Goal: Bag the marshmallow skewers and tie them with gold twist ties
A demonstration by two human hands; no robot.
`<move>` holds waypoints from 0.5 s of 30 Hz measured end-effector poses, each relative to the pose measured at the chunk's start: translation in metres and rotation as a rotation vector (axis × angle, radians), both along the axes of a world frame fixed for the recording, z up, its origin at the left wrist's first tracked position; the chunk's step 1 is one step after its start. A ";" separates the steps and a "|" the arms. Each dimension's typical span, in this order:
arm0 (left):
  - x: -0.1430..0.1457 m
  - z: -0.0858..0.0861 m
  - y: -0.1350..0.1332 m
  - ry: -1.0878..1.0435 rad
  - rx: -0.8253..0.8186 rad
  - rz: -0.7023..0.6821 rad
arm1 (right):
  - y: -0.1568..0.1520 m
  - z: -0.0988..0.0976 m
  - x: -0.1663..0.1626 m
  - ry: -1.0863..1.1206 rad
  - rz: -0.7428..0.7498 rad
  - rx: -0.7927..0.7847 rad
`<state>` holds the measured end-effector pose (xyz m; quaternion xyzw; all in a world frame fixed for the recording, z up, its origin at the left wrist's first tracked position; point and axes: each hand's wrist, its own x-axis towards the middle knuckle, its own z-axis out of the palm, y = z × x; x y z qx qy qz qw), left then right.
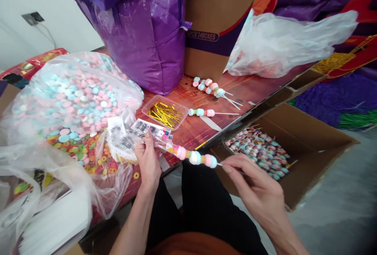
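My left hand (pixel 148 161) is closed on a small clear printed wrapper bag (pixel 160 135) at the table's front edge. A candy skewer (pixel 196 157) with pink, white and blue round sweets pokes partly into that bag. My right hand (pixel 253 184) pinches the thin stick end of the skewer, just right of the last blue sweet. More printed wrapper bags (pixel 123 139) lie on the table beside my left hand.
A big clear bag of pastel sweets (pixel 70 98) fills the left side, with coloured ring candies (pixel 88 153) below it. A tray of gold twist ties (pixel 165 113), loose finished skewers (pixel 209 86), a purple bag (pixel 147 31) and a cardboard box of wrapped skewers (pixel 259 149) surround the work spot.
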<state>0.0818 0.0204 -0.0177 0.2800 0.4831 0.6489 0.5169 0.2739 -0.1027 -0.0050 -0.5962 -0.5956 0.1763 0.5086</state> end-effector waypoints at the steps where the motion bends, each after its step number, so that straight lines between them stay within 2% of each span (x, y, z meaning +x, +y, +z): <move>1: -0.001 -0.002 -0.002 0.033 0.007 0.009 | 0.001 -0.001 -0.001 0.042 0.029 -0.046; 4: -0.003 -0.006 -0.007 0.141 0.020 0.060 | 0.003 -0.003 -0.004 0.109 0.109 -0.174; 10: -0.004 -0.007 -0.005 0.271 0.107 0.200 | -0.001 -0.012 -0.013 0.234 -0.026 -0.274; 13: -0.004 -0.006 -0.001 0.290 0.139 0.241 | -0.003 -0.017 -0.014 0.319 -0.053 -0.306; 15: -0.004 -0.006 0.000 0.331 0.138 0.238 | -0.004 -0.019 -0.014 0.300 -0.052 -0.294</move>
